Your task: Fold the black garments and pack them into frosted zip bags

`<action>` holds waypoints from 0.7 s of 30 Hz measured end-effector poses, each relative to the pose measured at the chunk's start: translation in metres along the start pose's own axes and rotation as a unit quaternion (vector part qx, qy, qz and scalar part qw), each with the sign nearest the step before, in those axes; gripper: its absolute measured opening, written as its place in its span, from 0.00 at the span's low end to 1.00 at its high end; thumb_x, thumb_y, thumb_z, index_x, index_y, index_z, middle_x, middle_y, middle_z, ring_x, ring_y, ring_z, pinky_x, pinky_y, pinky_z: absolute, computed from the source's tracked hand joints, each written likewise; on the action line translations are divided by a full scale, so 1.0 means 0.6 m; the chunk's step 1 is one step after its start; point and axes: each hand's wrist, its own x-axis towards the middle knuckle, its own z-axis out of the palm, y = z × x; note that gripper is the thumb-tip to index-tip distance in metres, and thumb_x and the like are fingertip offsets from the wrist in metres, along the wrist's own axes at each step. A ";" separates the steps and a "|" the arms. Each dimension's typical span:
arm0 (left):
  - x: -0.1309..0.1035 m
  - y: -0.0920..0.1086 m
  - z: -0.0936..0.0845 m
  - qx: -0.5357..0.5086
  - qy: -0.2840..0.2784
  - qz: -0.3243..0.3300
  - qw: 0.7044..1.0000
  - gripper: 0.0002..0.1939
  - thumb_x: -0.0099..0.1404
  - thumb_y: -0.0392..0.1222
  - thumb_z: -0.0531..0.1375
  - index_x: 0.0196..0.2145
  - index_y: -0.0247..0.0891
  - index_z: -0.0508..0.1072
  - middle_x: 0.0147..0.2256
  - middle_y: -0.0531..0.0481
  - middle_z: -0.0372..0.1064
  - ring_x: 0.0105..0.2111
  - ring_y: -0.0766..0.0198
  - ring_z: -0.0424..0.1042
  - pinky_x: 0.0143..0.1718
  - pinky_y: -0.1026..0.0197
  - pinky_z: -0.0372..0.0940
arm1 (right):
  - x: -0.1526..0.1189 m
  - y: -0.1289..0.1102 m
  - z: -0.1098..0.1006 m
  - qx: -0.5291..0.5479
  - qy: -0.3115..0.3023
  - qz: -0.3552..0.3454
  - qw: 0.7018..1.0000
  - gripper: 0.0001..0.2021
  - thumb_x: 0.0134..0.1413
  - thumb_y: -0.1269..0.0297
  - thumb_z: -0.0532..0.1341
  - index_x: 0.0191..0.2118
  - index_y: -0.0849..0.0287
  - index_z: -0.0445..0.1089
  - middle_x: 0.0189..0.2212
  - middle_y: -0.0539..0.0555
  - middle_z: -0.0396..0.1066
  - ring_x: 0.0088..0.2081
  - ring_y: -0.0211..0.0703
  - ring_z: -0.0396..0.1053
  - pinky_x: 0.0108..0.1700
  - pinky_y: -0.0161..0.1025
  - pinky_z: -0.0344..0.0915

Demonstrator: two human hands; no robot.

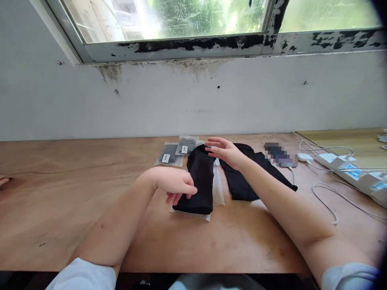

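A folded black garment (201,183) lies lengthwise on the table, on top of clear plastic bags (218,187) whose edges stick out at its right side and near end. My left hand (177,183) is over the garment's left edge, with its fingers loosely bent downward and nothing visible in them. At the far end, my right hand (225,153) reaches across with fingers stretched out, holding nothing. Whether either hand touches the cloth, I cannot tell. Under and beyond my right forearm lies a second piece of black clothing (244,183), spread loosely and partly hidden.
Two frosted packets (169,155) with white labels overlap behind the garment. To the right are a blurred-out phone (281,155), a white charger (304,157), a power strip (353,171) and loose white cables (325,187). The wall (151,104) bounds the wooden table (75,193) at the back.
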 end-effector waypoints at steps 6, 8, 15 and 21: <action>0.037 -0.011 0.025 0.133 0.122 -0.048 0.982 0.19 0.65 0.54 0.53 0.27 0.40 0.76 0.25 0.46 0.75 0.23 0.56 0.73 0.31 0.55 0.66 | 0.024 0.094 -0.025 -0.341 0.213 -0.006 0.916 0.11 0.55 0.56 0.62 0.35 0.58 0.72 0.35 0.55 0.76 0.39 0.47 0.73 0.44 0.42 0.67; 0.071 -0.009 0.042 0.161 0.274 -0.005 0.948 0.19 0.67 0.51 0.52 0.35 0.39 0.78 0.37 0.41 0.77 0.36 0.50 0.77 0.41 0.50 0.69 | 0.029 0.115 -0.043 -0.417 0.209 0.028 0.884 0.14 0.59 0.52 0.58 0.33 0.58 0.71 0.32 0.56 0.76 0.37 0.48 0.72 0.41 0.41 0.65; 0.202 -0.021 0.124 0.106 0.414 -0.009 0.904 0.40 0.70 0.60 0.50 0.72 0.39 0.45 0.73 0.38 0.25 0.71 0.36 0.29 0.67 0.32 0.39 | 0.033 0.143 -0.059 -0.512 0.147 0.010 0.846 0.22 0.64 0.48 0.53 0.31 0.59 0.74 0.34 0.59 0.76 0.40 0.49 0.72 0.42 0.39 0.62; 0.218 -0.023 0.152 0.138 0.383 0.003 0.913 0.40 0.71 0.64 0.43 0.72 0.40 0.45 0.73 0.41 0.25 0.71 0.40 0.26 0.68 0.32 0.33 | 0.036 0.145 -0.048 -0.414 0.167 0.031 0.894 0.16 0.57 0.49 0.60 0.34 0.59 0.74 0.31 0.55 0.75 0.34 0.46 0.70 0.38 0.39 0.62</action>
